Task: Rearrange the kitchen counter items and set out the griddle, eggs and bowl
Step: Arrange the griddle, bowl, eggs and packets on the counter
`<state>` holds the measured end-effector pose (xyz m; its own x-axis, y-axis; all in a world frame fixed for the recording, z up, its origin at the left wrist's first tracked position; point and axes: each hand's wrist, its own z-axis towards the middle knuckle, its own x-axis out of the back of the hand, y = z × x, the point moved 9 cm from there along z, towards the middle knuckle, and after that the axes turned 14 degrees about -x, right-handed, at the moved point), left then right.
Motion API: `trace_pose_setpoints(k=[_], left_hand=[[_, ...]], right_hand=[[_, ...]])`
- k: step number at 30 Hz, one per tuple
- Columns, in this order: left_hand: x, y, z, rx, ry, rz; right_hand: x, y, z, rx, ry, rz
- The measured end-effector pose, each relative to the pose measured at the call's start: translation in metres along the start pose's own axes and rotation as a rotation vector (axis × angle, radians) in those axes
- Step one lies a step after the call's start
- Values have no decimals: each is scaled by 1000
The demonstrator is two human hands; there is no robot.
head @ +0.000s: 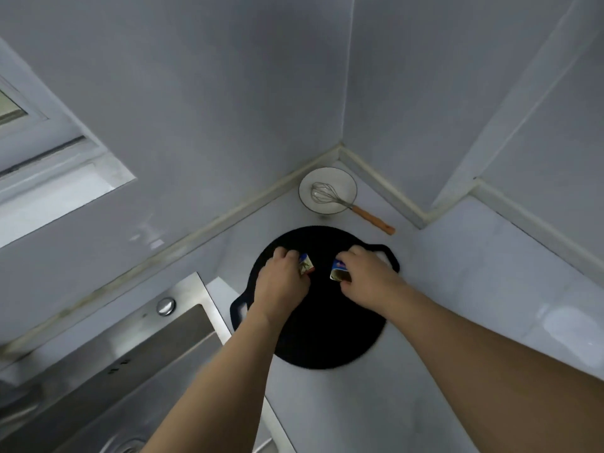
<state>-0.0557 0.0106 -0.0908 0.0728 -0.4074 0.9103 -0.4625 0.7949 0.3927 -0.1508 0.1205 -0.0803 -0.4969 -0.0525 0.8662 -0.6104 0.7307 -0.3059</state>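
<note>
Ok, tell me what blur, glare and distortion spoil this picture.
Head view: wide-angle lens bends the wall edges; soft glare on the counter at right and on the sink; the griddle is a featureless black; the small packets in the left hand and right hand are blurred, print unreadable.

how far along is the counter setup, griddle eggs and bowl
Done: the black griddle lies flat on the counter, and the white bowl sits in the corner behind it with a whisk resting in it.
In hand: the left hand and right hand each grip a small packet above the griddle.
Left: no eggs are visible yet.
</note>
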Motion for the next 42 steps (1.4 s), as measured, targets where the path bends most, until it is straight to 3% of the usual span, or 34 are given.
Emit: trace_pose_setpoints(k=[11, 21, 29, 42], left_hand=[[-89, 173, -56, -277, -206, 119], [-180, 328, -93, -556, -462, 65], [-241, 429, -112, -713, -478, -7], [-299, 520, -73, -870, -337, 188]], right_hand=[[-5, 169, -158, -293, 134, 116], [-17, 308, -276, -618, 240, 86], [-28, 419, -330, -804, 277, 22], [-42, 511, -328, -900, 352, 83]])
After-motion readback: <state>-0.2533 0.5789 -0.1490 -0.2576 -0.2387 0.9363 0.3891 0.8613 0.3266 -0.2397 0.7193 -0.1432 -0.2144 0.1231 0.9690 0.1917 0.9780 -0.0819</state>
